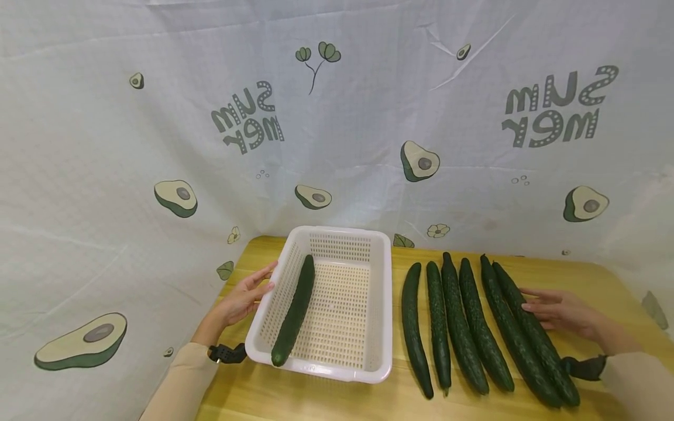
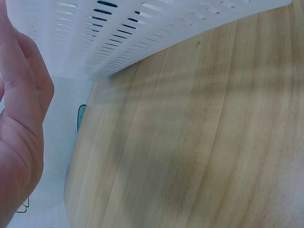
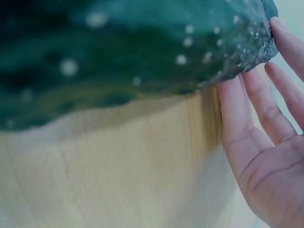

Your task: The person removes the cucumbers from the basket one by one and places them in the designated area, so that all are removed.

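Observation:
A white plastic basket (image 1: 384, 304) with slotted walls stands on the table, one dark green cucumber (image 1: 295, 313) lying along its left side. My left hand (image 1: 244, 298) rests its fingers against the basket's left rim. In the left wrist view that hand (image 2: 21, 109) is beside the basket's outer wall (image 2: 71, 47), its fingertips out of sight. To the right, my right hand (image 1: 563, 316) touches the outermost cucumber (image 1: 533, 330) with extended fingers. Close up in the right wrist view, the bumpy cucumber (image 3: 142, 57) meets the fingertips of the right hand (image 3: 275, 161).
Several more cucumbers (image 1: 463, 327) lie roughly side by side between the basket and my right hand. They rest on a yellowish wooden table (image 1: 226, 397). Behind hangs a pale curtain (image 1: 358, 117) printed with avocados and lettering, reaching the table's back edge.

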`<state>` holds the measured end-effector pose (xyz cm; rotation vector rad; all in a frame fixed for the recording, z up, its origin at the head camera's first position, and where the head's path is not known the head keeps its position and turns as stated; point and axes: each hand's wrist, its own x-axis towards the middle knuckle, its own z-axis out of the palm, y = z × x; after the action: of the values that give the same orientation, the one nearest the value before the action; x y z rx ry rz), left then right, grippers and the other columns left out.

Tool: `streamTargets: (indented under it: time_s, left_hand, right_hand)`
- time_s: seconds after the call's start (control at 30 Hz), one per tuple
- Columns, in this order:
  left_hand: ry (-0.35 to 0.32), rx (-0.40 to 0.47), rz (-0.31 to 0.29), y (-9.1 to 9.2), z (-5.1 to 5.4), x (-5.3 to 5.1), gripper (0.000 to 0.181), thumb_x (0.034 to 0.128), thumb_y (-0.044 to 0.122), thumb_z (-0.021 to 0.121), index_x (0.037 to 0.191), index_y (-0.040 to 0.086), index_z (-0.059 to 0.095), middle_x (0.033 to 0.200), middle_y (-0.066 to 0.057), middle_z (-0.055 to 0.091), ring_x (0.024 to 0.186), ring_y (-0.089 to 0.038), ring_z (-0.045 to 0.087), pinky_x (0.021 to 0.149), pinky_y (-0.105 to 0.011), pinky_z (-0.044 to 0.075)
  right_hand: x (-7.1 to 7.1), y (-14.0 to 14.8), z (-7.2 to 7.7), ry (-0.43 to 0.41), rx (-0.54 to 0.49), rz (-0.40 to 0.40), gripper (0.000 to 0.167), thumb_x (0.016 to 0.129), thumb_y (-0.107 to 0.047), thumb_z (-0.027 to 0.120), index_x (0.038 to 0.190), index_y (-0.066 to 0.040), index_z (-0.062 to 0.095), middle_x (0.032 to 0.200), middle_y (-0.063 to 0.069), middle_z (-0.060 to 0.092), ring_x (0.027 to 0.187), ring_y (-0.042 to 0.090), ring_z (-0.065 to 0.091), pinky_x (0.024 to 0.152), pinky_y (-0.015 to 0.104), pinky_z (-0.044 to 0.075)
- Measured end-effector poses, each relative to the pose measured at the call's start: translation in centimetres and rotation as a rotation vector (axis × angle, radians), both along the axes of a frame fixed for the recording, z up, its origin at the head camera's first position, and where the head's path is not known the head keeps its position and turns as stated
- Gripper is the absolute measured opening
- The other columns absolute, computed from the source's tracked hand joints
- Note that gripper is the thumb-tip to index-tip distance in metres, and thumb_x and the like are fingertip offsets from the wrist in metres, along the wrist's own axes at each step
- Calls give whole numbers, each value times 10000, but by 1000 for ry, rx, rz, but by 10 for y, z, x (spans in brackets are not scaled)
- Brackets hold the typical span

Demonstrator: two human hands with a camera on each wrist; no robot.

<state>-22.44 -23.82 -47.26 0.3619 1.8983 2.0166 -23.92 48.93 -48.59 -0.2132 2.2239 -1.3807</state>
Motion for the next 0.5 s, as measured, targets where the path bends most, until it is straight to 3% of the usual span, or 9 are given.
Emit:
streamTargets:
  time_s: [0.23, 0.5]
  left_hand:
    - [6, -5, 5, 0, 3, 0, 625, 1055, 76, 498, 1607, 153, 215, 1366, -132, 375, 1039, -234, 658, 816, -447, 573]
    - [2, 0, 2, 1, 3, 2, 626, 1057, 79, 498, 1609, 158, 214, 1360, -134, 367, 1026, -231, 664, 797, -421, 581]
  right_hand:
    - [-4, 4, 2, -7, -20, 42, 430, 1070, -153, 484, 1367, -461, 529, 1441, 497, 197, 1192, 316, 562, 873, 350, 545]
    - [-1, 1, 11, -31, -20, 39, 389, 1064, -162, 500, 1299, -460, 582, 1419, 453, 324, 1207, 409, 549, 880, 385, 549]
